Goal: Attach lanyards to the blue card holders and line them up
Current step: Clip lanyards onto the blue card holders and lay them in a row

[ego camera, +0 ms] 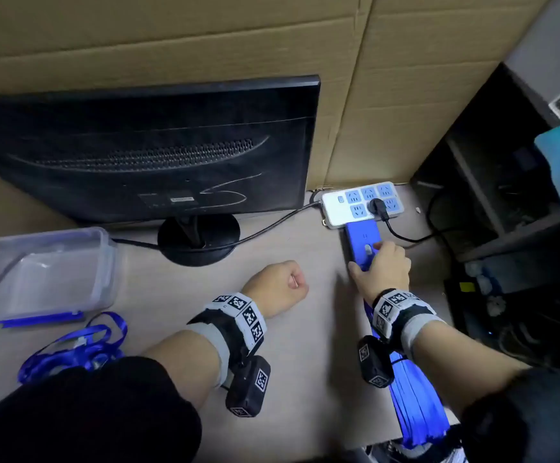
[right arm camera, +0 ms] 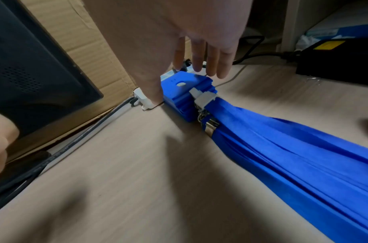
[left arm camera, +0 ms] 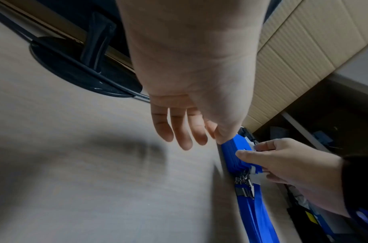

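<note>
A stack of blue card holders point(ego camera: 362, 242) lies on the desk just below the power strip, also seen in the right wrist view point(right arm camera: 185, 92) and the left wrist view point(left arm camera: 230, 152). Their blue lanyards point(ego camera: 415, 412) run as one bundle toward me point(right arm camera: 282, 148), joined by metal clips point(right arm camera: 210, 125). My right hand point(ego camera: 383, 265) grips the near end of the stack, thumb on its left side and fingers over the top point(right arm camera: 183, 85). My left hand point(ego camera: 282, 285) hovers mid-desk, holding nothing, its fingers point(left arm camera: 180, 133) hanging loosely.
A black monitor point(ego camera: 144, 152) on a round stand fills the back left. A white power strip point(ego camera: 338, 208) with a black plug sits against the cardboard wall. A clear plastic box point(ego camera: 38, 272) and loose blue lanyards point(ego camera: 78, 349) lie at the left. Dark shelving point(ego camera: 505, 195) borders the right.
</note>
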`<act>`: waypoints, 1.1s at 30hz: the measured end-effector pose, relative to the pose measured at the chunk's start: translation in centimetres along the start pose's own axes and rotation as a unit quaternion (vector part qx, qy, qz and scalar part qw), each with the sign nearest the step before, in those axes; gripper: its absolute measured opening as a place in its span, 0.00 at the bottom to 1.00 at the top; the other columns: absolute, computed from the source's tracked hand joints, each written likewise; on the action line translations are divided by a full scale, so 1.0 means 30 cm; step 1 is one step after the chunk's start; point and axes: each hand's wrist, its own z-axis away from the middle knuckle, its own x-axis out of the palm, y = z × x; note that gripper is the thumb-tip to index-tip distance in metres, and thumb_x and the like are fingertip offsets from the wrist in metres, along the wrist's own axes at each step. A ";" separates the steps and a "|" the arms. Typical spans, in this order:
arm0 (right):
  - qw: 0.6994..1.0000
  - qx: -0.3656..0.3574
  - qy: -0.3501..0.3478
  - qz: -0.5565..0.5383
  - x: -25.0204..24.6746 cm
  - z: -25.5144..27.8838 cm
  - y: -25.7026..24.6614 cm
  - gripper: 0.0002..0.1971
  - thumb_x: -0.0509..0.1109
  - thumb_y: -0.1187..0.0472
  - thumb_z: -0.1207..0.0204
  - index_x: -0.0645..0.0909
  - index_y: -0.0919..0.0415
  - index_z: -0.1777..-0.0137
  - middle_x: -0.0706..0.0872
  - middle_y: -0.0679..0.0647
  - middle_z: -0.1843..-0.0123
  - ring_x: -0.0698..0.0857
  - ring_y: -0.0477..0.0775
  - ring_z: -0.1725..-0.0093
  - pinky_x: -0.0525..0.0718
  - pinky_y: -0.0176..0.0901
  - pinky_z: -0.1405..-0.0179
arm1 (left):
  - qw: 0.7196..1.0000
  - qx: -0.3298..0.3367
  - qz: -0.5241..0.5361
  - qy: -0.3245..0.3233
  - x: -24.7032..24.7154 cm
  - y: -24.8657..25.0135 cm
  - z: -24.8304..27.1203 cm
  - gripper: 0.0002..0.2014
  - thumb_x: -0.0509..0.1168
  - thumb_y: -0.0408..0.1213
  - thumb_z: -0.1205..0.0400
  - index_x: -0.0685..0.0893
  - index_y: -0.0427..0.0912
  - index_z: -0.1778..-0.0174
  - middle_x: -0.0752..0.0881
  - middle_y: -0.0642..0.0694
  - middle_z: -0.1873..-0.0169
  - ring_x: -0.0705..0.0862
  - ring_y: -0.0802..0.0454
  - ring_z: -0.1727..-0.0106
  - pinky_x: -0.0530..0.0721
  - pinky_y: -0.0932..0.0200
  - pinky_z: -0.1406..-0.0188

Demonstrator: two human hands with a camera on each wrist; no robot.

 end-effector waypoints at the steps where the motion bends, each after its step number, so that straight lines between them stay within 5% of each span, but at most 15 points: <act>1: 1.000 0.012 -0.002 -0.008 -0.003 -0.008 -0.004 0.33 0.82 0.48 0.30 0.74 0.62 0.31 0.77 0.62 0.31 0.76 0.69 0.31 0.79 0.60 0.35 | 1.000 -0.002 0.002 -0.005 0.006 0.000 -0.009 0.07 0.68 0.54 0.24 0.81 0.56 0.59 0.86 0.57 0.60 0.89 0.51 0.56 0.88 0.52 0.49; 13: 0.999 0.021 0.048 0.008 -0.022 -0.019 0.021 0.29 0.81 0.50 0.33 0.78 0.61 0.36 0.80 0.63 0.37 0.77 0.69 0.37 0.82 0.58 0.42 | 1.000 -0.004 -0.009 -0.008 -0.019 0.041 -0.029 0.03 0.67 0.50 0.23 0.83 0.57 0.58 0.86 0.58 0.60 0.88 0.52 0.57 0.90 0.49 0.48; 17: 0.997 -0.020 0.047 -0.065 -0.086 0.026 0.011 0.29 0.83 0.51 0.39 0.78 0.61 0.40 0.82 0.59 0.39 0.79 0.66 0.39 0.78 0.54 0.39 | 0.997 0.061 -0.033 0.027 -0.067 0.090 -0.013 0.12 0.69 0.42 0.21 0.80 0.57 0.42 0.82 0.57 0.47 0.83 0.57 0.51 0.85 0.50 0.39; 20: 0.977 -0.024 -0.006 -0.212 -0.154 0.095 -0.012 0.32 0.85 0.53 0.41 0.74 0.59 0.40 0.82 0.57 0.39 0.84 0.58 0.44 0.80 0.44 0.45 | 0.989 0.112 -0.063 0.078 -0.111 0.126 0.005 0.25 0.70 0.37 0.21 0.73 0.53 0.28 0.70 0.52 0.34 0.76 0.50 0.34 0.79 0.48 0.31; 23: 0.967 0.014 -0.089 -0.237 -0.220 0.184 -0.056 0.31 0.86 0.54 0.36 0.74 0.58 0.38 0.85 0.51 0.48 0.87 0.53 0.52 0.80 0.41 0.50 | 0.978 0.163 -0.077 0.107 -0.155 0.144 0.043 0.33 0.72 0.35 0.26 0.70 0.57 0.25 0.63 0.54 0.30 0.66 0.48 0.27 0.75 0.47 0.28; 25: 0.910 0.057 -0.219 -0.347 -0.257 0.247 -0.100 0.29 0.84 0.55 0.36 0.75 0.62 0.40 0.84 0.54 0.59 0.86 0.56 0.64 0.86 0.48 0.56 | 0.970 0.203 -0.085 0.102 -0.186 0.144 0.082 0.35 0.74 0.39 0.29 0.70 0.65 0.28 0.62 0.58 0.31 0.63 0.51 0.29 0.73 0.47 0.29; 28: 0.826 0.059 -0.349 -0.439 -0.281 0.338 -0.159 0.16 0.78 0.57 0.33 0.84 0.65 0.48 0.80 0.62 0.55 0.80 0.59 0.69 0.83 0.52 0.58 | 0.960 0.249 -0.105 0.066 -0.226 0.121 0.143 0.25 0.79 0.52 0.30 0.80 0.67 0.39 0.65 0.62 0.29 0.60 0.54 0.28 0.67 0.50 0.27; 30: 0.801 0.056 -0.383 -0.458 -0.277 0.397 -0.207 0.18 0.77 0.53 0.25 0.88 0.67 0.42 0.85 0.63 0.51 0.79 0.58 0.68 0.84 0.50 0.60 | 0.955 0.263 -0.126 0.050 -0.248 0.088 0.178 0.16 0.79 0.60 0.27 0.86 0.62 0.47 0.73 0.63 0.31 0.62 0.53 0.28 0.66 0.51 0.29; 33: 0.800 0.042 -0.398 -0.447 -0.251 0.453 -0.273 0.26 0.68 0.42 0.15 0.87 0.66 0.36 0.90 0.67 0.47 0.79 0.59 0.70 0.81 0.43 0.73 | 0.961 0.247 -0.118 0.029 -0.296 0.016 0.226 0.08 0.75 0.53 0.19 0.85 0.56 0.51 0.84 0.56 0.48 0.71 0.48 0.38 0.73 0.53 0.37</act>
